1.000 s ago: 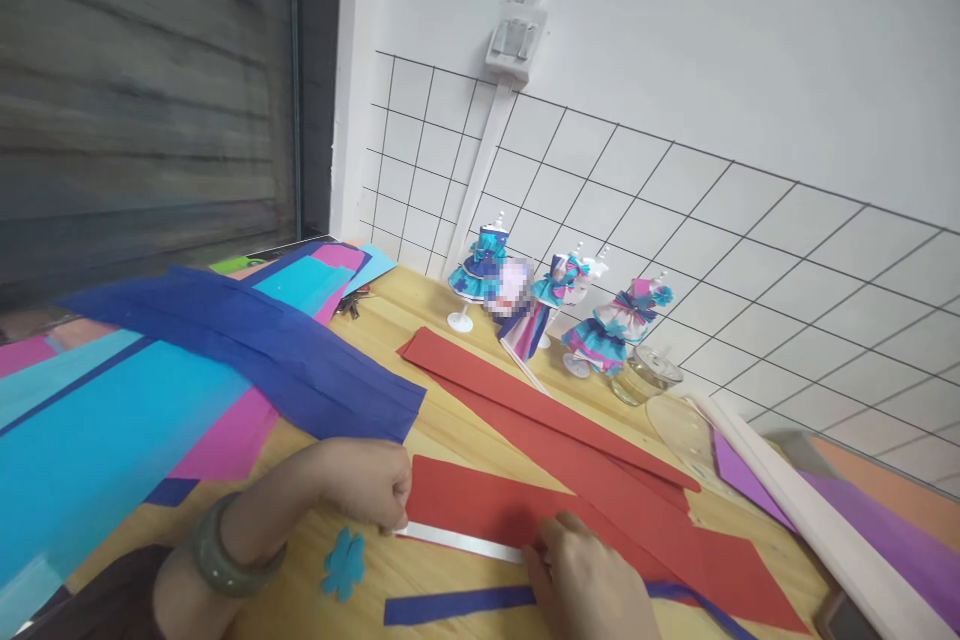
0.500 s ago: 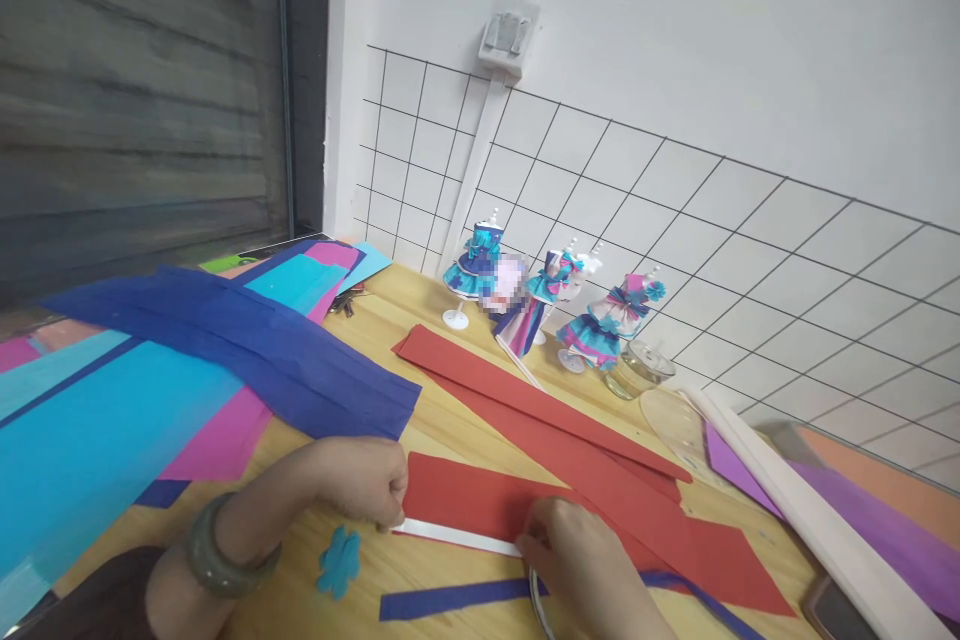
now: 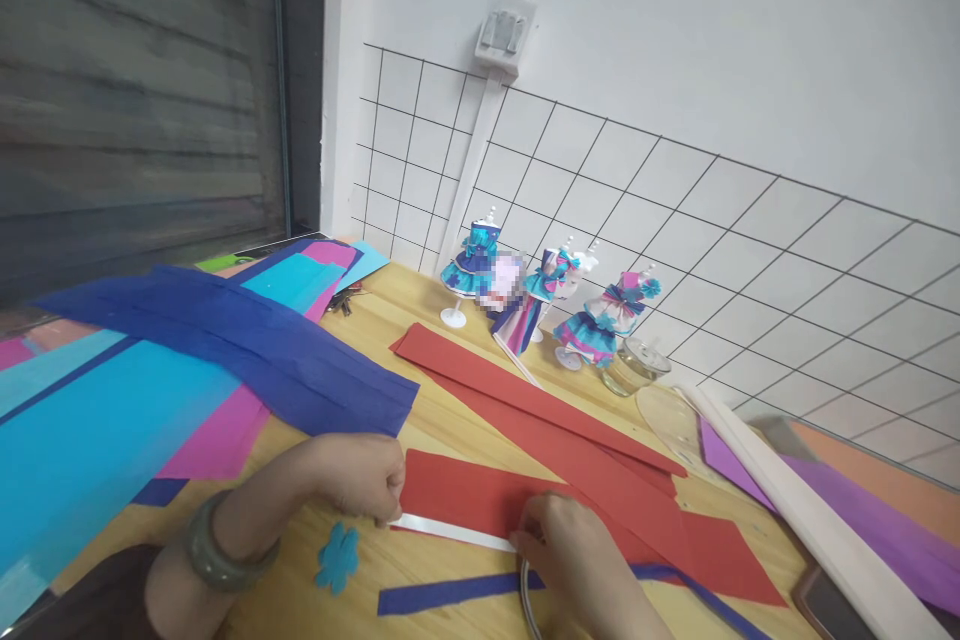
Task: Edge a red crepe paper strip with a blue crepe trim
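A red paper strip (image 3: 457, 482) lies on the wooden table, with a narrow white strip (image 3: 454, 529), which looks like tape, along its near edge. My left hand (image 3: 365, 480) is closed at the left end of that edge, fingertips pinched on the white strip. Over the right part of the same edge, my right hand (image 3: 562, 550) bends down with its fingers closed on the white strip; its fingertips are partly hidden. A blue paper strip (image 3: 450, 595) passes beneath my right hand. Near my left wrist lies a turquoise paper flower (image 3: 338, 557).
More red paper (image 3: 525, 415) lies crosswise behind. Dark blue paper (image 3: 285, 340) and turquoise sheets (image 3: 150, 430) cover the left side. Small dress forms (image 3: 469, 265) in paper dresses and a glass bowl (image 3: 634, 367) stand at the back. A long pale roll (image 3: 810, 520) lies at right.
Both hands keep almost the same place and grip on the white strip. The whole view has shifted very slightly; nothing on the table has visibly moved.
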Tool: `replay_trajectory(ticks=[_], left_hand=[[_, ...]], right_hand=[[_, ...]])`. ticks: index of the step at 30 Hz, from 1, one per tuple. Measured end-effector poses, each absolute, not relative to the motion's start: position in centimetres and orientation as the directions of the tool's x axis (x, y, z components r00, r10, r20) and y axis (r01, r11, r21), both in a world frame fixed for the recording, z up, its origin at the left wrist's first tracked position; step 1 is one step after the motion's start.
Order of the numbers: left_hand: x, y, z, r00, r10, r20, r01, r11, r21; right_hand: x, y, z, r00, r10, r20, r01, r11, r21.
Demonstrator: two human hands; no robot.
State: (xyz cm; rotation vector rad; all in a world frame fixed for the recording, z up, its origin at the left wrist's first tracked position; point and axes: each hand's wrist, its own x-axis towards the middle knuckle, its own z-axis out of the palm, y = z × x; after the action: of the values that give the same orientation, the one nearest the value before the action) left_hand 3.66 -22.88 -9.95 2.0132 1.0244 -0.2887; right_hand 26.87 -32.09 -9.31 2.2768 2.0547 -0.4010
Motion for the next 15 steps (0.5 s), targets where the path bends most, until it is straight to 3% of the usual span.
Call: replay_trajectory(ticks=[15], left_hand=[[3.58,-22.61,-10.70,0.639,0.560,-0.528,0.752,-0.306,0.584]], right_hand=[[26.87,-32.21,-9.30,0.082,0.968,-0.238,0.989,-0.108,-0.099]])
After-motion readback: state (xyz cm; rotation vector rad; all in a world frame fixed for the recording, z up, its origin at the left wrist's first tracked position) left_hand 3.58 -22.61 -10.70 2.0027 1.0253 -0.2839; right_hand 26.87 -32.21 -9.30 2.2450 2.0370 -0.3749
